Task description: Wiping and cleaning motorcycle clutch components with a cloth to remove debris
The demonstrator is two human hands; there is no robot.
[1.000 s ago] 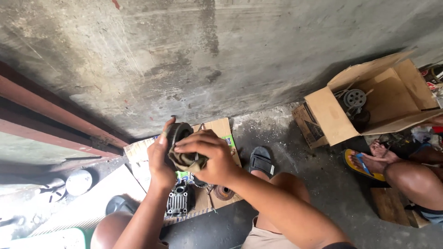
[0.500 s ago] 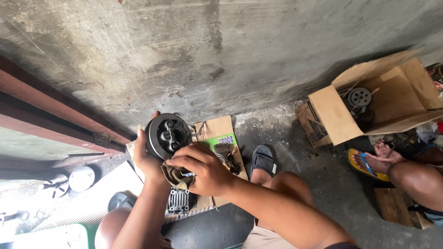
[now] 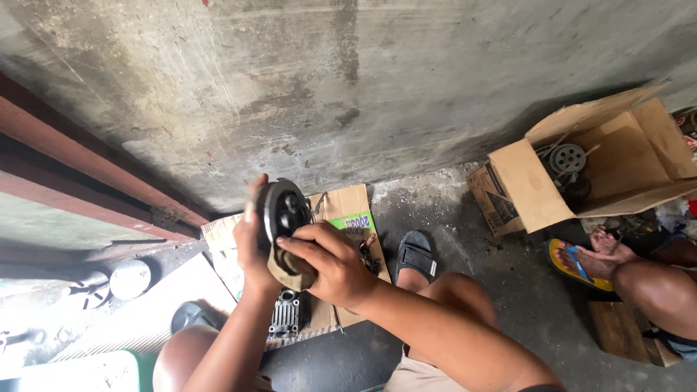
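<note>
My left hand (image 3: 249, 243) grips a round dark metal engine part (image 3: 284, 209) from behind and holds it upright in front of me. My right hand (image 3: 328, 263) holds a brown rag (image 3: 284, 271) pressed against the lower edge of that part. Below them, a finned grey metal engine piece (image 3: 287, 316) lies on flattened cardboard (image 3: 347, 207). Small metal parts (image 3: 367, 250) lie on the cardboard just right of my right hand.
My foot in a black sandal (image 3: 415, 256) rests on the concrete floor. An open cardboard box (image 3: 602, 167) with metal parts stands at the right. Another person's foot in a yellow-and-blue flip-flop (image 3: 581, 263) is beside it. A round metal lid (image 3: 130, 279) lies at the left.
The round part has turned from under my right hand to an upright, face-out position in my left hand. My right hand has dropped to its lower edge with the rag.
</note>
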